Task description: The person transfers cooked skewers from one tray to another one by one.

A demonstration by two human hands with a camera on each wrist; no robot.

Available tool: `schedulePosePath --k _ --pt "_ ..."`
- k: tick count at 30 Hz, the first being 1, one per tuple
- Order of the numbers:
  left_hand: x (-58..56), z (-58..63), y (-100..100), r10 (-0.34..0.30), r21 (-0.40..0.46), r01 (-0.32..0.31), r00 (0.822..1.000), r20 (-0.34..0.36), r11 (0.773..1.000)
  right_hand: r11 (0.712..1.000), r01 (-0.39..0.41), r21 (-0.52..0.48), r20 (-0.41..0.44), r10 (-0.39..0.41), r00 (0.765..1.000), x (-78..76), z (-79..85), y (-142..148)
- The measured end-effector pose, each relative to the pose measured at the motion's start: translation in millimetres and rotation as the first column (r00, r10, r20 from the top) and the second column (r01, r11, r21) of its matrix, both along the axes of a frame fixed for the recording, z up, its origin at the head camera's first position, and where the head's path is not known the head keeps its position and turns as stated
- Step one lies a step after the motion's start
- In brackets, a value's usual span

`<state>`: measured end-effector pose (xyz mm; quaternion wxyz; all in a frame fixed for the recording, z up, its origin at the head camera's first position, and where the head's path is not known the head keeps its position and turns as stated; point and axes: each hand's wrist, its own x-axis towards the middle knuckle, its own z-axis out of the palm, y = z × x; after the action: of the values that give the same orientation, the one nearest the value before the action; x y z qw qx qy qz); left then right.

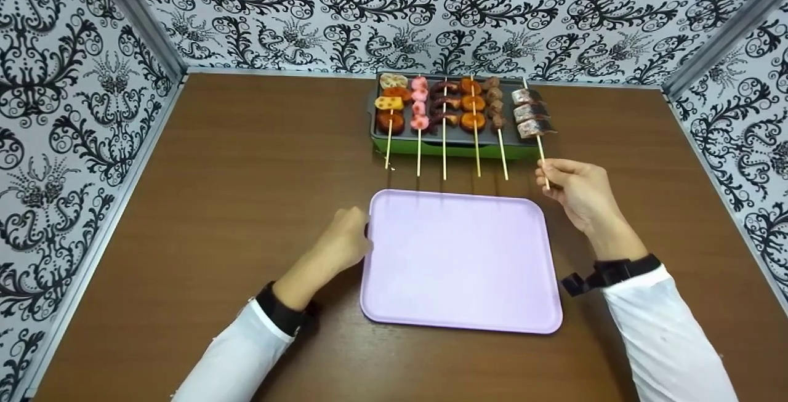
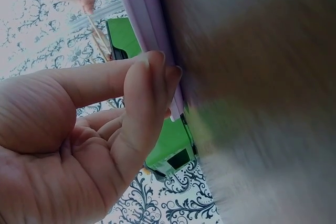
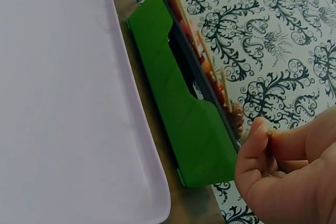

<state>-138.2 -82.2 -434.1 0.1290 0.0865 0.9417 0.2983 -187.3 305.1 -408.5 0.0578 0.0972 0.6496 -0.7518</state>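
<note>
A lilac tray [image 1: 462,260] lies on the brown table, and my left hand [image 1: 345,236] grips its left edge. In the left wrist view, the thumb and fingertips [image 2: 144,77] meet at the tray's rim [image 2: 152,19]. My right hand [image 1: 582,189] pinches the lower end of a wooden stick that carries silvery fish pieces [image 1: 530,112]. These pieces are at the right end of a green and black tabletop grill [image 1: 455,147]. In the right wrist view, the stick's tip [image 3: 270,132] pokes out between thumb and forefinger.
Several other skewers lie across the grill, sticks toward me: mixed vegetables [image 1: 389,120], pink shrimp [image 1: 419,103], dark tentacles [image 1: 444,103], round orange slices [image 1: 473,104] and brown balls [image 1: 495,103]. Patterned black-and-white walls [image 1: 394,14] border the table at the back and sides.
</note>
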Motion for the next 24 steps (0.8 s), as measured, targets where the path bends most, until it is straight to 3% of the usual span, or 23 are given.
schedulePosePath --k 5,13,24 --pt "-0.1 -1.6 0 -0.010 0.006 0.010 1.000 -0.007 1.000 0.995 -0.009 -0.101 -0.015 0.008 1.000 21.5 2.6 6" --pt "-0.2 -1.1 0 -0.012 0.047 0.009 0.999 0.051 0.999 0.985 -0.015 -0.171 -0.058 0.006 0.998 62.0 1.4 12" --pt "-0.3 -0.1 -2 0.000 0.059 -0.004 0.998 0.063 0.998 0.987 -0.090 -0.132 -0.021 0.088 0.996 120.8 -7.5 20"
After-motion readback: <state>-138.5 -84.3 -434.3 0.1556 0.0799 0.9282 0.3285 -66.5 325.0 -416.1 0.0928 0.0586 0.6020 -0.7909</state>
